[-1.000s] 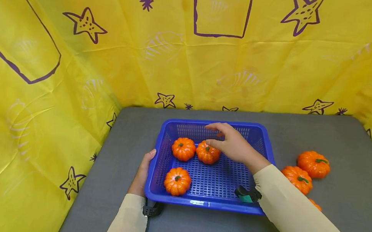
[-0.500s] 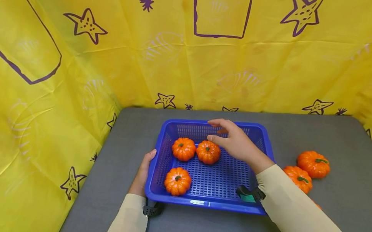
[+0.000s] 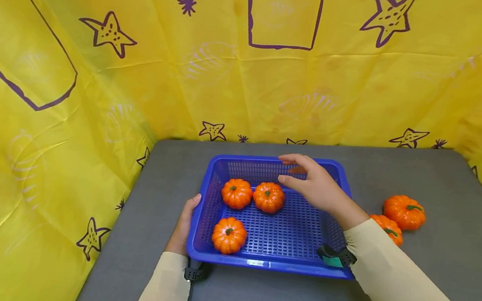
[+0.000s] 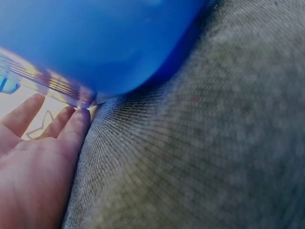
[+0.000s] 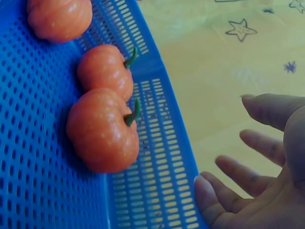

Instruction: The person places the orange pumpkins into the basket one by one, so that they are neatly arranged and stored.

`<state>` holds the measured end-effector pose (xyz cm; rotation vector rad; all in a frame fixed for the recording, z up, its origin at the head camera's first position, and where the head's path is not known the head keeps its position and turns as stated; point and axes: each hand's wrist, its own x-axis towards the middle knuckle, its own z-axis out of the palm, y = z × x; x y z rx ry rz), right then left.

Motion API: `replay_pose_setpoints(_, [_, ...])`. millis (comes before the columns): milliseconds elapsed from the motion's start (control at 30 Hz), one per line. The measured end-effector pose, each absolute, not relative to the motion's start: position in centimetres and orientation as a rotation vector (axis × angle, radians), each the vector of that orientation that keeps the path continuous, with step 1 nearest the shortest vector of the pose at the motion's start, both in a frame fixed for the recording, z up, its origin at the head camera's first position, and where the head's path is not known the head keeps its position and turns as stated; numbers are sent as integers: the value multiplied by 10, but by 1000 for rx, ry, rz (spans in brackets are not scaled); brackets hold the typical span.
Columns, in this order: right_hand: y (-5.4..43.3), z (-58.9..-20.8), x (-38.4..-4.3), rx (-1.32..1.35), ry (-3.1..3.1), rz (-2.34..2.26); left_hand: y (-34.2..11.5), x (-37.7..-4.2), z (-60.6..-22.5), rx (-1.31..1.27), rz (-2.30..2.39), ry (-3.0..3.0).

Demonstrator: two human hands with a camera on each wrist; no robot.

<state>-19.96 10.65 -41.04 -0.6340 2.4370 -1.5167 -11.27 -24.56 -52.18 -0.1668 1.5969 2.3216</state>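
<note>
Blue basket [image 3: 298, 269]: right fingers [image 3: 296, 159] spread, empty, over room beside pumpkins [image 3: 236, 193]; left fingers [image 4: 76, 126] straight, seemingly touching edge [image 3: 195, 225].

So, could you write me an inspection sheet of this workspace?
Surface: grey covering, woven-looking.
Job's things: blue basket holding three orange pumpkins; two more pumpkins show to its right, one partly behind the right sleeve.
Clutter: nothing seen.
Hands: left hand touches the basket's left side; right hand is over the basket, holding nothing.
Cables: none plainly seen; black bands on both wrists.
Surroundings: yellow sheeting with purple stars.
</note>
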Motion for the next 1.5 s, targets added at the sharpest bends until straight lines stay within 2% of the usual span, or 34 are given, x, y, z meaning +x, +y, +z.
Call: replay_pose_setpoints(1500, [189,-403,-178,-471,2446,-1656,-243,-114,-523,-145,2360,1573])
